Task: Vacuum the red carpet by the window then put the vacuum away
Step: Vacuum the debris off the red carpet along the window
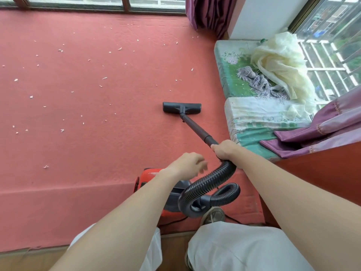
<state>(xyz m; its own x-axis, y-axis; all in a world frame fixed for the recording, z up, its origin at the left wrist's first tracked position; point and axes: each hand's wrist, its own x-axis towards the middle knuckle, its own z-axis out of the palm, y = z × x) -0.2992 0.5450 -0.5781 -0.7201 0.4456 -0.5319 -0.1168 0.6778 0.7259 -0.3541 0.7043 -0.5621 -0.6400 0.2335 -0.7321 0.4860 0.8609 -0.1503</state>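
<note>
The red carpet (82,133) fills the floor up to the window and is dotted with several small white scraps (62,130). A black floor nozzle (182,108) lies flat on it right of centre, joined to a black wand (197,131). My right hand (224,148) grips the wand's upper end where the ribbed black hose (207,184) begins. The hose loops down to the red and grey vacuum body (150,173) near my feet. My left hand (187,165) hovers over the vacuum body, fingers loosely apart, holding nothing.
Low cushions (232,75) with green floral covers line the right side, carrying a cream cloth (281,61), a fringed grey cloth and purple curtain fabric (322,124). A purple curtain (211,12) hangs at the far corner. The vacuum's black cord (175,221) trails near my shoe.
</note>
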